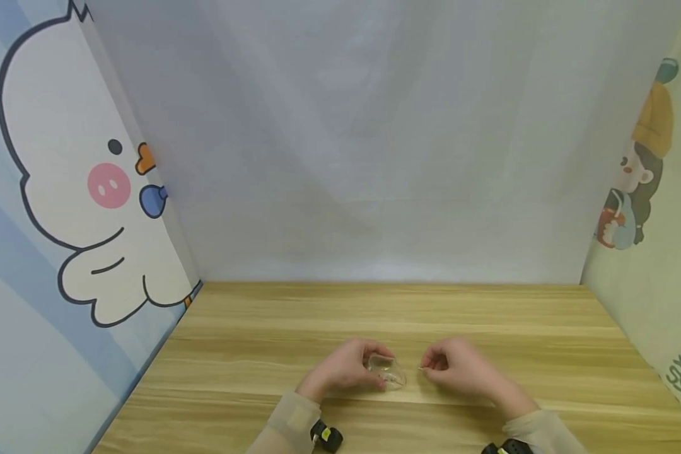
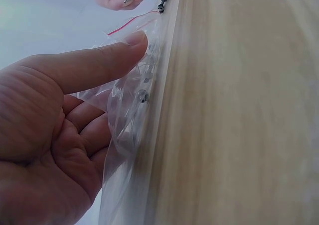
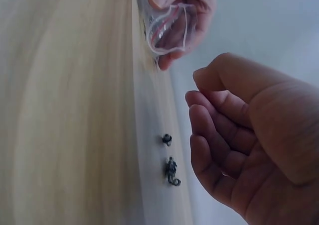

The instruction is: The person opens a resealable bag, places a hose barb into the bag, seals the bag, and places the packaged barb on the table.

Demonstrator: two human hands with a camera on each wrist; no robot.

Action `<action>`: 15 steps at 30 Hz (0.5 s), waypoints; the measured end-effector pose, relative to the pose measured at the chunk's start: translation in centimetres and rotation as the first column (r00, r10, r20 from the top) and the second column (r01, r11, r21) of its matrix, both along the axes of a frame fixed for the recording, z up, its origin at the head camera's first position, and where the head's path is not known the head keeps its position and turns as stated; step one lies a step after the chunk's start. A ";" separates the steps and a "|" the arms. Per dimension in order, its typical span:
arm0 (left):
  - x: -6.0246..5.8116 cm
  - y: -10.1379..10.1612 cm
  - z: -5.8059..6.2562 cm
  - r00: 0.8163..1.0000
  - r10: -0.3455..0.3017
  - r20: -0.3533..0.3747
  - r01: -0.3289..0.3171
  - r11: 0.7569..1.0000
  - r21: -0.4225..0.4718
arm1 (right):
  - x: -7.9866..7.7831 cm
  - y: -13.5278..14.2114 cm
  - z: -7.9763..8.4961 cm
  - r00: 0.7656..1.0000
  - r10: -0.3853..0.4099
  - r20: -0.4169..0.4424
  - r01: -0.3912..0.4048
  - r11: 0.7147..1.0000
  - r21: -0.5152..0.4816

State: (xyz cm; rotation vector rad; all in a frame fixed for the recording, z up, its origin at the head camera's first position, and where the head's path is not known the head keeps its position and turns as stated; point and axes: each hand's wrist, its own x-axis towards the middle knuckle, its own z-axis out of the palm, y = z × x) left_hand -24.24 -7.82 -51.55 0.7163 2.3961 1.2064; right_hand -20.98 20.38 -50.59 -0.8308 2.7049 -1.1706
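Note:
My left hand (image 1: 349, 367) grips a clear zip bag (image 1: 394, 377) low over the wooden table, thumb on one side and fingers on the other. In the left wrist view, a red zip line (image 2: 124, 25) runs along the bag's mouth, and small silvery metal pieces (image 2: 143, 96) show through the plastic. The bag's open mouth faces my right hand (image 1: 459, 369). Between thumb and forefinger, that right hand pinches a small silvery metal piece (image 2: 128, 0). On the table beside it, the right wrist view shows small dark metal parts (image 3: 171, 170), one of them (image 3: 167, 139) lying apart.
The wood-grain table (image 1: 374, 309) runs back to a pale grey curtain (image 1: 340, 157). A panel with a cartoon bird (image 1: 57, 126) stands at the left, and a pale green panel (image 1: 669, 265) at the right. Each wrist wears a black camera (image 1: 327, 436).

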 end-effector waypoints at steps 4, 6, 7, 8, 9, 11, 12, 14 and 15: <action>0.0 0.0 -0.1 1.000 0.002 0.006 -0.002 1.000 0.000 | 0.4 -0.9 0.2 1.000 -0.014 0.007 0.014 1.000 -0.011; -0.1 0.0 -0.2 1.000 0.002 0.006 -0.002 1.000 -0.002 | 0.7 -1.4 0.3 1.000 -0.023 0.010 0.023 0.999 -0.023; -0.1 0.0 -0.3 1.000 0.001 0.005 -0.001 1.000 -0.002 | 0.7 -1.6 0.4 1.000 -0.025 0.008 0.026 0.999 -0.028; -0.1 0.0 -0.3 1.000 0.001 0.005 -0.001 1.000 -0.002 | 0.8 -1.9 0.4 1.000 -0.026 0.004 0.027 0.999 -0.036; -0.1 0.0 -0.3 1.000 0.001 0.006 -0.001 1.000 -0.002 | 0.9 -2.1 0.4 1.000 -0.028 0.000 0.028 0.999 -0.043; -0.1 -0.1 -0.2 1.000 0.003 0.007 -0.003 1.000 0.001 | 1.0 -2.5 0.3 0.999 -0.039 -0.005 0.039 0.998 -0.049; -0.1 -0.1 -0.2 1.000 0.005 0.007 -0.005 1.000 0.000 | 1.0 -2.6 0.3 0.999 -0.044 -0.012 0.043 0.998 -0.050; 0.0 -0.1 -0.2 1.000 0.006 0.004 -0.006 1.000 -0.006 | 1.1 -3.0 0.2 0.998 -0.058 -0.017 0.057 0.997 -0.051; 0.0 -0.1 -0.2 1.000 0.007 0.001 -0.007 1.000 -0.010 | 1.1 -3.1 0.1 0.998 -0.063 -0.019 0.062 0.997 -0.056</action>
